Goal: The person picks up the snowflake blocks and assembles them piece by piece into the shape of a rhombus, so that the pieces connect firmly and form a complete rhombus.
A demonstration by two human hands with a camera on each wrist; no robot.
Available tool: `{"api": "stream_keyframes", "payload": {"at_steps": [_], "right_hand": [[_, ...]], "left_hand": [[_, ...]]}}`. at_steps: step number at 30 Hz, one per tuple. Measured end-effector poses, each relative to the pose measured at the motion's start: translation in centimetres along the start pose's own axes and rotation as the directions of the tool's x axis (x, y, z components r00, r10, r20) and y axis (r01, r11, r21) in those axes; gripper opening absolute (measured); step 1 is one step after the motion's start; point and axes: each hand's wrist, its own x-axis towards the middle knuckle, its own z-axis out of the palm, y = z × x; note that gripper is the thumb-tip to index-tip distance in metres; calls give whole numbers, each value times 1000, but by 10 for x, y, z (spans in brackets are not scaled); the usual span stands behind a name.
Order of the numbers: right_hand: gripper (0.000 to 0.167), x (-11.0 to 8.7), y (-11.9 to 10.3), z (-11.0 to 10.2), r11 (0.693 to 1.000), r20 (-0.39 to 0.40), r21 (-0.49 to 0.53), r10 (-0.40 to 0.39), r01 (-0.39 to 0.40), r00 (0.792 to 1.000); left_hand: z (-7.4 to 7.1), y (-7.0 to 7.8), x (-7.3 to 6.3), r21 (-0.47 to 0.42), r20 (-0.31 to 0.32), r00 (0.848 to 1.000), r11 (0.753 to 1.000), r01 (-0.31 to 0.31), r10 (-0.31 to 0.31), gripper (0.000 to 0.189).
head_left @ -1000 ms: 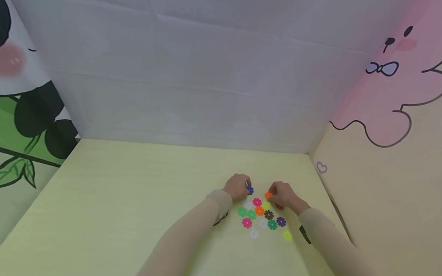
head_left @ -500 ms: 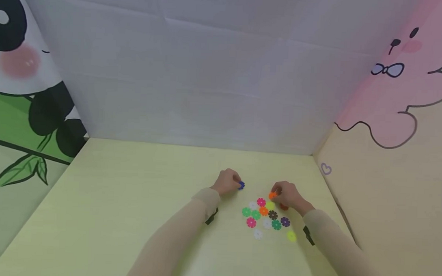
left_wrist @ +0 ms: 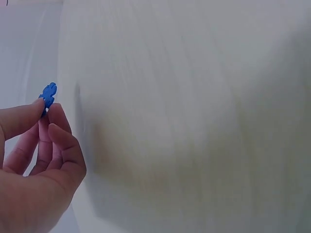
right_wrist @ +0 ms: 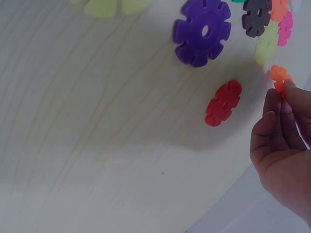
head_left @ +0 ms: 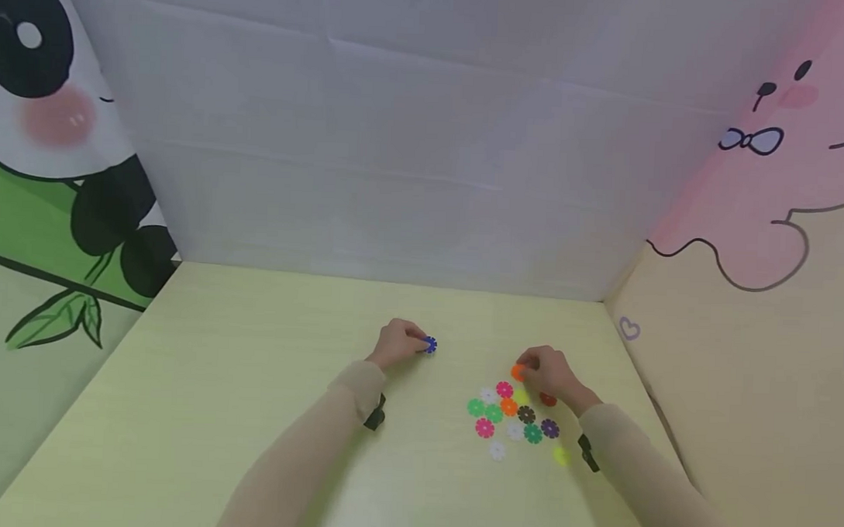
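Observation:
My left hand (head_left: 396, 342) pinches a blue snowflake disc (head_left: 430, 344) between thumb and fingers, left of the group of discs. In the left wrist view the notched blue disc (left_wrist: 48, 92) stands up from the fingertips. Over the group's far edge, my right hand (head_left: 549, 371) pinches an orange snowflake disc (head_left: 518, 372), part of it covered by the thumb. A red disc (right_wrist: 223, 103) lies flat on the table beneath that hand. A purple disc (right_wrist: 202, 31) lies close by in the right wrist view.
Several flat discs lie loosely together on the pale table (head_left: 250, 381), among them a pink disc (head_left: 484, 428), a green disc (head_left: 532, 433) and a brown disc (head_left: 526, 414). A white panel (head_left: 397, 177) rises at the back. Decorated walls flank both sides.
My left hand has moved left, away from the group, carrying the blue disc. The right hand stays near the same spot with the orange disc. The head view has shifted slightly.

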Motion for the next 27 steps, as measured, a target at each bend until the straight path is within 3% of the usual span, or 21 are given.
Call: {"api": "stream_keyframes", "payload": {"at_steps": [7, 17, 20, 27], "right_hand": [[14, 6, -4, 2, 998, -12, 50, -48, 48, 999], [12, 8, -24, 10, 990, -18, 68, -119, 120, 993], [11, 10, -29, 13, 985, -31, 59, -161, 162, 986], [6, 15, -44, 22, 979, -99, 89, -175, 184, 980]], "left_hand": [[-10, -10, -5, -10, -5, 1000, 1000, 8, -8, 13], [-21, -16, -12, -127, 14, 999, 991, 37, -35, 18], [-23, -16, -15, -144, 6, 999, 989, 33, -32, 19], [-24, -21, -16, -186, -15, 1000, 982, 20, -23, 22]]}}
